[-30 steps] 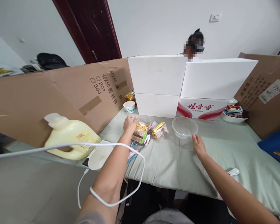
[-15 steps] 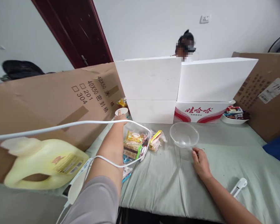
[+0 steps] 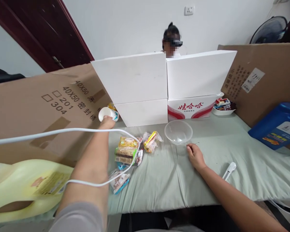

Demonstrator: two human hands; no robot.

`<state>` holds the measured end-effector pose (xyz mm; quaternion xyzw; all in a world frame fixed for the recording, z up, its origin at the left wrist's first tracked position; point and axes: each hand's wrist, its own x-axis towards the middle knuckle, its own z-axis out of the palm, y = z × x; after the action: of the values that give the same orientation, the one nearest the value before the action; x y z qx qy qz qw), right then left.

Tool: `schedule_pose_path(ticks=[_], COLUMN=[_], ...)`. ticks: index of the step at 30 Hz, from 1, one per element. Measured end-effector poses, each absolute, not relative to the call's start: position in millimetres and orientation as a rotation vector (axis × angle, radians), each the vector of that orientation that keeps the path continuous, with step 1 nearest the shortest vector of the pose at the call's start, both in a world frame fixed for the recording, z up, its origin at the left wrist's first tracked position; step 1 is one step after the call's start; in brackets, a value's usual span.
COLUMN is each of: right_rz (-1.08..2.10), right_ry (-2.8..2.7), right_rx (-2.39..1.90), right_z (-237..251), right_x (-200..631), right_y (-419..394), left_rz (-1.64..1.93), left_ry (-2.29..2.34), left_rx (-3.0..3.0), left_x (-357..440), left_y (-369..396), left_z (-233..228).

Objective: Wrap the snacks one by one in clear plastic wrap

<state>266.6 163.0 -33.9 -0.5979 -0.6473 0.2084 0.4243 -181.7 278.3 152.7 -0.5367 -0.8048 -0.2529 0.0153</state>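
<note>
I see a pile of wrapped snack packets (image 3: 129, 151) on the pale green table cover (image 3: 174, 180), one more packet (image 3: 119, 182) lying apart near the front edge. White foam boxes (image 3: 159, 80) stand stacked at the back, a red-printed carton (image 3: 190, 108) under the right one. Cardboard sheets (image 3: 38, 109) wall both sides. Pale yellow jug (image 3: 24, 188) lies on its side at far left; blue jug (image 3: 277, 125) at far right. A white dish of sweets (image 3: 223, 106) sits beside the carton. A white cable (image 3: 62, 132) loops across the foreground. Small white device (image 3: 229, 169) on the cover. Another person (image 3: 171, 40) behind the boxes; a fan (image 3: 269, 30) behind the right cardboard.
</note>
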Motion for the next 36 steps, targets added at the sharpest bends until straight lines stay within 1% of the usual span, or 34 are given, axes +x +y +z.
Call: schedule_pose_path(ticks=[3,7,10,14,18,21,24,26,28,29,32,36], right_rz=[0.514,0.514,0.506,0.437,0.233,0.157,0.187,0.195,0.181,0.174,0.201,0.389], right_ry=[-1.643,-1.659,-1.636,-1.601,-1.894,-2.165,-2.149,-1.992,-1.808,-1.731,-1.589,-1.52], right_rx=[-1.482,-1.444,-1.406,-1.278,-1.106,-1.203,-1.354,-1.482,-1.632,-1.708,-1.877,-1.887], right_z=[-31.2,-30.0,-26.9,-3.8,30.0,40.5,37.0,34.0,33.4,33.6,32.0,22.2], right_x=[265.5,264.6,264.1,264.3,270.0,285.4,313.2,336.1,358.2,367.7,385.3,384.0], right_y=[162.6,165.0,164.7,142.7,94.6,63.4,51.1,54.8,66.8,75.4,106.8,144.5], left_rz=[-0.724,-0.755,-0.9,-1.136,-1.287,-1.268,-1.181,-1.188,-1.195,-1.143,-0.794,-0.437], left_ry=[-2.556,-2.38,-2.072,-1.745,-1.502,-1.354,-1.179,-1.231,-1.473,-1.621,-1.981,-2.212], left_rx=[-1.571,-1.663,-1.856,-2.065,-2.274,-2.495,-2.723,-2.665,-2.442,-2.336,-2.149,-2.139], left_x=[-156.4,-94.2,-36.0,35.9,87.4,108.4,111.1,103.4,91.1,84.5,66.1,45.3], left_y=[256.6,202.1,149.0,86.8,47.4,32.4,35.8,52.2,78.9,94.7,140.9,175.3], left_z=[170.9,172.5,149.0,95.3,50.9,36.0,30.3,29.0,29.9,31.3,36.2,37.3])
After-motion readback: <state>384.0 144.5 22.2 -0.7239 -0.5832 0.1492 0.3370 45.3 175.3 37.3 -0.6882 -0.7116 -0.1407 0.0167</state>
